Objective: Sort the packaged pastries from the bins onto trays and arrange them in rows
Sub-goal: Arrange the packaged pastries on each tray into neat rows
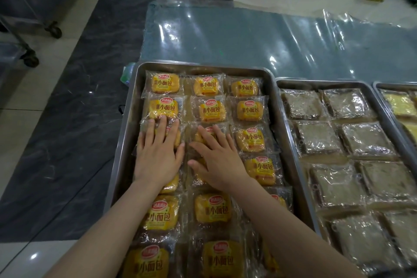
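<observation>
We press our left hand (pixel 158 153) and right hand (pixel 217 156) flat, fingers straight and gripping nothing, on yellow bread packets (pixel 250 109) filling the left tray (pixel 126 124), likely to level the rows. Brown pastries (pixel 318 135) fill the tray (pixel 291 135) to the right.

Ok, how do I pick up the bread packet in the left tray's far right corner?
Probably from above: pinch the bread packet by its clear wrapper edge on the far side, toward the tray rim, since neighbours crowd its near and left sides.
</observation>
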The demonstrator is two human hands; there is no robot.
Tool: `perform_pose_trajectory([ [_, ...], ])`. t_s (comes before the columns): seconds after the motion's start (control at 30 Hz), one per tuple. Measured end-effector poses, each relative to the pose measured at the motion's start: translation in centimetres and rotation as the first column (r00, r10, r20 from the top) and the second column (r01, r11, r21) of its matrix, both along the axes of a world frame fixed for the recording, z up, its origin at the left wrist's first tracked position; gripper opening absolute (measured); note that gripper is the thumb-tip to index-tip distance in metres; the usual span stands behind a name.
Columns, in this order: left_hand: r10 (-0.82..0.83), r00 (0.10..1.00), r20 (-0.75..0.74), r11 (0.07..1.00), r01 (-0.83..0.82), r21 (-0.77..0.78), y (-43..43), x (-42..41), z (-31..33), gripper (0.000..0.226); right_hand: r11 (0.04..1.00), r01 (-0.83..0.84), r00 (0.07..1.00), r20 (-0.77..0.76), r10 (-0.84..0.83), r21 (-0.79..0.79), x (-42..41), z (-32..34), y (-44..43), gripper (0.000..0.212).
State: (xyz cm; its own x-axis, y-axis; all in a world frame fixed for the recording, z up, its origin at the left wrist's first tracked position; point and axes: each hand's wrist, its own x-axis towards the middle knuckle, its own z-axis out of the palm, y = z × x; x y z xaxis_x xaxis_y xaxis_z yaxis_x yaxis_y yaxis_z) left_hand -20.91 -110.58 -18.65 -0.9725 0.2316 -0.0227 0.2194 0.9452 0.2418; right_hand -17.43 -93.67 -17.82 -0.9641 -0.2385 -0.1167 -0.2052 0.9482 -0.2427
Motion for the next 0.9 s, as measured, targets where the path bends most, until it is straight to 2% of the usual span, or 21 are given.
perform_pose_trajectory([
  [0.27,-0.003,1.0,0.0,1.0,0.003,-0.002,-0.1,0.0,-0.1,0.061,0.999,0.042,0.999,-0.001,-0.042,-0.019,0.1,0.9,-0.6,0.057],
  [0.37,-0.005,1.0,-0.003,1.0,0.005,0.0,-0.2,0.0,-0.3,0.06,0.995,0.082,0.995,-0.044,-0.085,-0.06,-1.7,1.5,-1.0,0.057],
  [0.47,0.005,1.0,-0.009,1.0,-0.005,-0.005,-0.1,0.0,-0.5,0.06,0.989,0.137,0.991,-0.007,-0.137,-0.058,-4.7,1.7,-0.3,0.056],
  [0.63,0.005,1.0,-0.006,1.0,-0.005,0.007,-0.1,-0.1,-0.6,0.059,0.985,0.161,0.984,0.063,-0.164,0.055,-7.5,1.1,1.0,0.057],
  [0.9,0.007,1.0,-0.021,1.0,-0.007,0.0,-0.1,-0.2,-0.8,0.059,0.986,0.131,0.988,0.063,-0.138,0.101,-7.4,0.6,0.5,0.061],
])
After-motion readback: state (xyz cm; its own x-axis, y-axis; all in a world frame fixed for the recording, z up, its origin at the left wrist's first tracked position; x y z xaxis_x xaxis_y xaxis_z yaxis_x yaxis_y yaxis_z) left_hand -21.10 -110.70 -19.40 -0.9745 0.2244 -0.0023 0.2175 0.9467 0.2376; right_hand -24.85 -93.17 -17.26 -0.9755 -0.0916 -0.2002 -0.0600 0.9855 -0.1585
